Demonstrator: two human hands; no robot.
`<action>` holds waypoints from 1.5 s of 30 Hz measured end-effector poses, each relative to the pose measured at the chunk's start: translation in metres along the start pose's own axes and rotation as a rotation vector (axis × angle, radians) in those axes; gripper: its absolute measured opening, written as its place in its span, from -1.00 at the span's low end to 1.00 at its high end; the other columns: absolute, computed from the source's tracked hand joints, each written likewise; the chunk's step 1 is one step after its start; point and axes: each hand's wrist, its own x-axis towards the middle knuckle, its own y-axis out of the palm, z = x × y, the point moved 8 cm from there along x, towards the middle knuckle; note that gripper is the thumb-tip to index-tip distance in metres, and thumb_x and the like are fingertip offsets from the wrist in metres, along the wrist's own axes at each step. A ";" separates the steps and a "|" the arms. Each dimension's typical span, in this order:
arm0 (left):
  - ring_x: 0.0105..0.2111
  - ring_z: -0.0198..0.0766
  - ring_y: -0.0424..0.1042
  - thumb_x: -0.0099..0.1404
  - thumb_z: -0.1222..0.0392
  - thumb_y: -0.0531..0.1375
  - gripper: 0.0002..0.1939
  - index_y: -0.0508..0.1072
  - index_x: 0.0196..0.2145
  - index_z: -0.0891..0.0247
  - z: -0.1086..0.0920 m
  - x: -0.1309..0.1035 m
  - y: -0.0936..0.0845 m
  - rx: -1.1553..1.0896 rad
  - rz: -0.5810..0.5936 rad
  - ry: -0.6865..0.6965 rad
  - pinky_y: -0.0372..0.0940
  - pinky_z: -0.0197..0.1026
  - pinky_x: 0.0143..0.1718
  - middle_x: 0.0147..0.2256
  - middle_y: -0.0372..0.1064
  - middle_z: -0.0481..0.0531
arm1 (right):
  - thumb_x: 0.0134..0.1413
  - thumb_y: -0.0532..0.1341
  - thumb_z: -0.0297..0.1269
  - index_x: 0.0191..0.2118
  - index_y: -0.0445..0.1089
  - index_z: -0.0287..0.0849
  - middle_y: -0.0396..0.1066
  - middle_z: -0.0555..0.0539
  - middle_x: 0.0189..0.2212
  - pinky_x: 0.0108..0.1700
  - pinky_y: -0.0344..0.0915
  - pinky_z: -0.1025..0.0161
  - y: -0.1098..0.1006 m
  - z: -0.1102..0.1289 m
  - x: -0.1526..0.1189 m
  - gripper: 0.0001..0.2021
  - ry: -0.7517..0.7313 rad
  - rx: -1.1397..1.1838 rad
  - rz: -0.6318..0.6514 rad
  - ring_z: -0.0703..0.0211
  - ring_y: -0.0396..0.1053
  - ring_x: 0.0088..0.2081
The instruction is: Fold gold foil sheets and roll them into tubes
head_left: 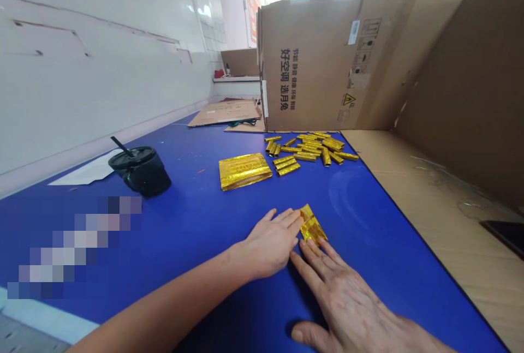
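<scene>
A small folded piece of gold foil paper (313, 226) lies flat on the blue tabletop (196, 233). My left hand (272, 241) is palm down, with its outstretched fingertips on the foil's left edge. The fingers of my right hand (344, 293) are spread, their tips touching the near edge of the same piece, and its thumb points out to the left. Farther back sits a flat stack of gold foil sheets (245, 171). Right of that stack, several short gold foil tubes (311, 148) lie in a loose pile, three of them side by side nearest the stack.
A black lidded mug (141, 170) with a straw stands at the left beside a white paper sheet (84, 172). A big cardboard box (323, 69) rises behind the tubes. Cardboard (462, 205) runs along the right edge, and flat cardboard pieces (225, 112) lie at the back.
</scene>
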 end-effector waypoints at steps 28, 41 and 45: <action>0.02 -0.15 0.10 0.17 0.21 0.09 -0.71 0.32 -0.11 0.17 0.009 0.006 -0.014 -0.204 -0.207 -0.018 -0.01 -0.05 0.02 -0.02 0.18 0.06 | 0.09 0.03 -0.34 -0.21 0.37 -0.14 0.42 -0.09 -0.21 0.08 0.01 0.04 -0.060 -0.027 -0.008 -0.79 -0.119 0.133 -0.572 0.17 0.34 -0.16; 0.07 -0.19 0.00 0.11 0.41 0.01 -0.63 0.24 -0.11 0.17 -0.020 0.000 -0.008 -0.213 -0.148 0.204 -0.22 0.04 0.09 -0.10 0.27 -0.02 | -0.02 0.09 -0.19 -0.25 0.37 -0.16 0.36 -0.07 -0.35 -0.28 0.20 0.25 -0.035 -0.102 0.017 -0.76 0.271 0.193 -0.189 0.15 0.32 -0.33; 0.02 -0.18 0.07 0.13 0.39 0.02 -0.69 0.25 -0.14 0.20 -0.023 -0.001 -0.012 -0.177 -0.172 0.200 -0.18 0.00 0.08 -0.16 0.29 0.00 | -0.08 0.12 -0.29 -0.47 0.29 -0.14 0.30 0.01 -0.47 -0.40 0.15 0.31 -0.036 -0.095 0.014 -0.94 0.277 0.193 -0.184 0.24 0.25 -0.44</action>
